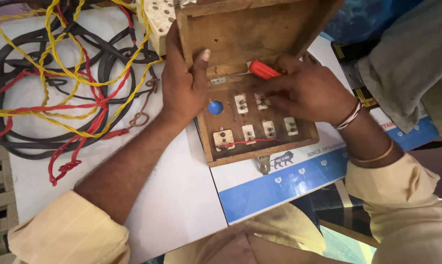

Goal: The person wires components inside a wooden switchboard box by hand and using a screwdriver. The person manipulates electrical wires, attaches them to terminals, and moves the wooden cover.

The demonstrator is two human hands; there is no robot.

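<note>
Left hand (pixel 182 83) gripping the raised lid edge of an open brown wooden switch box (pixel 250 122) on the white table (pixel 182 195). Right hand (pixel 304 90) closed around a red-handled screwdriver (pixel 264 69), over the white terminal blocks (pixel 260 120) inside. Tangled yellow, red and black wires (pixel 69 83) lying left.

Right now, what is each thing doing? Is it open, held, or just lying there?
Wooden box: open, lid tipped up.
Left hand: grip shut on the box's edge.
Right hand: grip shut on the screwdriver.
Screwdriver: held, red handle showing, tip hidden.
Small red wire: lying inside the box.
Wires: tangled, lying loose on the table.
</note>
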